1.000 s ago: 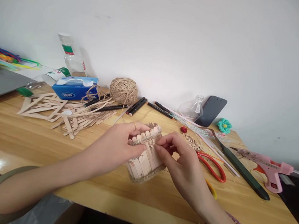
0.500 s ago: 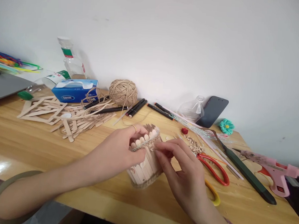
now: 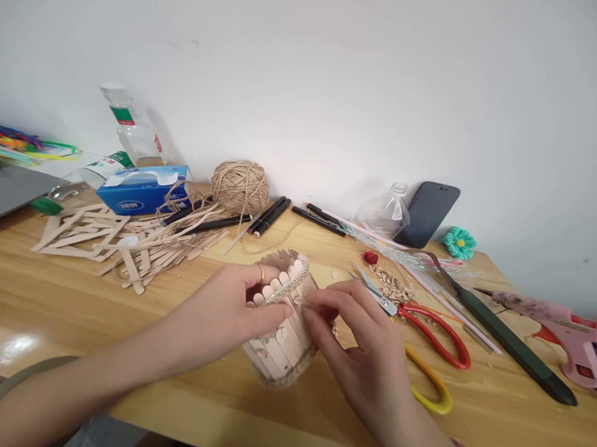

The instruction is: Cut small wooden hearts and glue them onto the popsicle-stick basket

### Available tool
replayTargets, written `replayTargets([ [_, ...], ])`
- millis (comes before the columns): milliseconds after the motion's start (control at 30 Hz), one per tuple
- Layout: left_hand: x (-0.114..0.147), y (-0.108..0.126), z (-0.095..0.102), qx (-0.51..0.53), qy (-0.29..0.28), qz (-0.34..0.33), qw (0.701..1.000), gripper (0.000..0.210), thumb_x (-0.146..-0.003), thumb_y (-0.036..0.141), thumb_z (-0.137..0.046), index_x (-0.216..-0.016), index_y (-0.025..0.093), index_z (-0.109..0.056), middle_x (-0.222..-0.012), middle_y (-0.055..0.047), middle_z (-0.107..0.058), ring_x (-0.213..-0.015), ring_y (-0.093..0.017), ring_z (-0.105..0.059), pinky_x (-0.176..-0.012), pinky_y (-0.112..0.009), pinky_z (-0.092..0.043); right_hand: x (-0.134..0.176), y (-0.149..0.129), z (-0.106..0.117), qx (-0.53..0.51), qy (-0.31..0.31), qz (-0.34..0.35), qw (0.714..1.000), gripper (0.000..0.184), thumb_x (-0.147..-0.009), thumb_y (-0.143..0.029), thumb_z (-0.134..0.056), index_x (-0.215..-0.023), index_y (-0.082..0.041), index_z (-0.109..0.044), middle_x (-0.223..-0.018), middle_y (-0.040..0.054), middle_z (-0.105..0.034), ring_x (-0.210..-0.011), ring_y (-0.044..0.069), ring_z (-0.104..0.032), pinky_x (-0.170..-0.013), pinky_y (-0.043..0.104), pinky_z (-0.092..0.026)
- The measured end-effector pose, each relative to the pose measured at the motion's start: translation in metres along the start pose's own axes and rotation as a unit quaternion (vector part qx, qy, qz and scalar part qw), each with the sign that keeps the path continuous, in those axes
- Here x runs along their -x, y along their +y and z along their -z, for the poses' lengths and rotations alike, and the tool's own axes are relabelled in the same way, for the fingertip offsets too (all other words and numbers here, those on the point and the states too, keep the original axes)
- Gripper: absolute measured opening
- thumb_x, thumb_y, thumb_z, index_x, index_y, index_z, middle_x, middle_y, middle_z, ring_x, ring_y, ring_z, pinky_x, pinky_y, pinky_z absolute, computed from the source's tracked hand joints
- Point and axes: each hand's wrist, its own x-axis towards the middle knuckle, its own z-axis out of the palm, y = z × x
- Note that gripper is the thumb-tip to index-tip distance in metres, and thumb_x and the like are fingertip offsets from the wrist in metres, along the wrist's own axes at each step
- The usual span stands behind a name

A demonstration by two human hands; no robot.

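Observation:
A small cup made of upright craft sticks (image 3: pixel 292 340) stands tilted near the table's front. Twine runs round its base, and a glittery braided band circles it below the rounded stick tops. My left hand (image 3: pixel 241 304) grips its rim, with the thumb outside and fingers inside. Small pale leaf-like pieces show on the cup's front below that thumb. The thumb and forefinger of my right hand (image 3: pixel 355 340) are pinched together against the cup's right side, under the band; whatever lies between them is too small to make out.
Red-and-yellow-handled scissors (image 3: pixel 435 334) lie right of my right hand, near wood chips (image 3: pixel 388 283) and a small red rose (image 3: pixel 371 257). Farther right are a dark green tool (image 3: pixel 512 345) and a pink glue gun (image 3: pixel 548 323). Behind are a twine ball (image 3: pixel 240 187), markers (image 3: pixel 269 216) and loose craft sticks (image 3: pixel 146 259).
The cup and both hands have shifted slightly left and down in the view, as the camera has moved a little. Both hands keep their hold on the cup. More of the scissors' blades shows.

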Motion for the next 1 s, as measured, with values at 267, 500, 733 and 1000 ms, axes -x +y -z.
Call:
replayTargets([
  [267,0.007,-0.005,0.0,0.05,0.006,0.02,0.999,0.008,-0.07,0.017,-0.053,-0.077,0.019,-0.056,-0.066,0.005,-0.056,-0.056,-0.011,-0.051,-0.052,-0.021,-0.039,0.003,-0.007,-0.009,-0.012,0.02,0.028,0.999,0.012,-0.082,-0.008,-0.055,-0.088,-0.016,-0.06,-0.078,0.0035,-0.056,-0.067,0.013,-0.056,-0.057,0.024,-0.049],
  [500,0.007,-0.01,-0.001,0.034,0.067,-0.011,0.997,0.002,-0.07,0.018,-0.056,-0.07,0.018,-0.054,-0.064,0.005,-0.055,-0.06,-0.012,-0.051,-0.053,-0.021,-0.041,0.003,-0.007,-0.013,-0.014,0.023,0.045,0.999,0.013,-0.083,-0.008,-0.054,-0.089,-0.017,-0.059,-0.078,0.004,-0.056,-0.069,0.014,-0.056,-0.057,0.024,-0.049],
  [733,0.009,-0.014,-0.003,0.046,0.07,-0.016,0.996,0.003,-0.069,0.019,-0.055,-0.071,0.018,-0.054,-0.067,0.004,-0.055,-0.064,-0.013,-0.052,-0.056,-0.022,-0.042,-0.002,-0.01,-0.006,-0.036,-0.009,0.035,0.999,0.009,-0.083,-0.01,-0.054,-0.086,-0.017,-0.06,-0.076,0.0018,-0.054,-0.064,0.011,-0.055,-0.056,0.023,-0.049],
  [1000,0.007,-0.017,-0.005,0.026,0.061,-0.018,0.998,0.002,-0.068,0.018,-0.052,-0.07,0.018,-0.052,-0.07,0.003,-0.054,-0.066,-0.013,-0.05,-0.058,-0.023,-0.039,-0.015,-0.012,0.007,0.055,-0.091,0.12,0.987,0.011,-0.085,-0.012,-0.05,-0.084,-0.014,-0.061,-0.075,0.0046,-0.058,-0.062,0.012,-0.055,-0.052,0.021,-0.046],
])
